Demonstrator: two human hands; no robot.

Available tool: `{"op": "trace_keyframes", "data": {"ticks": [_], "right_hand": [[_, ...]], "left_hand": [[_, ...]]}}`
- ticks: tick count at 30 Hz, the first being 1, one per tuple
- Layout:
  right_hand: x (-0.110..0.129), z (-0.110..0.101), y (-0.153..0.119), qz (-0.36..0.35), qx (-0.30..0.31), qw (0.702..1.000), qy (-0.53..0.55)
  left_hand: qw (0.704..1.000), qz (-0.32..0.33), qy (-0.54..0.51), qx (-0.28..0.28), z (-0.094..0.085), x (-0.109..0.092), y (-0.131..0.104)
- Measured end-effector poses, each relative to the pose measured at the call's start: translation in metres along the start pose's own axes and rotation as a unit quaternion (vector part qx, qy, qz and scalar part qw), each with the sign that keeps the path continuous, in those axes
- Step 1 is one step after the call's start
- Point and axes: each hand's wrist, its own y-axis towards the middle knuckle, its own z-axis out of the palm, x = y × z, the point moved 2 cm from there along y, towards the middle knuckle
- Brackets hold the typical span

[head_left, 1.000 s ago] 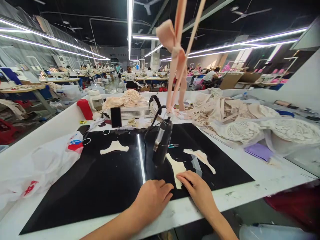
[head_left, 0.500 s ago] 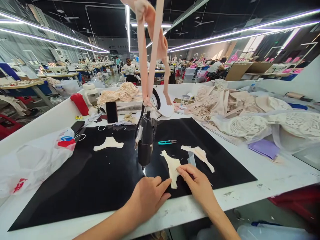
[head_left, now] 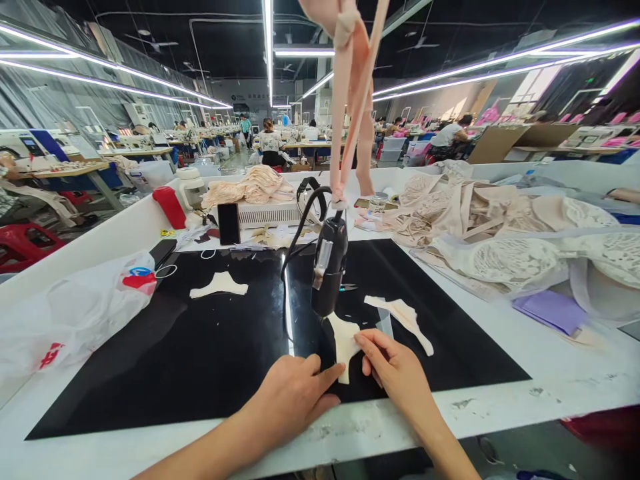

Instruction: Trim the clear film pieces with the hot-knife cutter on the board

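Fabric point(head_left: 345, 340), cream, lies near the front of the glossy black mat point(head_left: 200, 373), probably light, soft, quick to shift; its edge suits a pinch. The right hand point(head_left: 394, 365) pinches the right edge; the left hand point(head_left: 295, 388) grasps nothing, forefinger on the near end. Beyond the white table point(head_left: 500, 403), sewing tables point(head_left: 75, 172) stretch under strip lights point(head_left: 269, 53).
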Motion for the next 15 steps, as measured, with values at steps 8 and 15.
{"op": "trace_keyframes", "data": {"ticks": [8, 15], "right_hand": [[0.019, -0.019, 0.024, 0.002, -0.073, 0.978, 0.194], [0.035, -0.034, 0.037, -0.090, -0.182, 0.945, 0.256]], "left_hand": [[0.999, 0.007, 0.007, -0.031, -0.003, -0.001, -0.001], [0.999, -0.006, 0.012, -0.037, 0.000, 0.001, -0.002]]}}
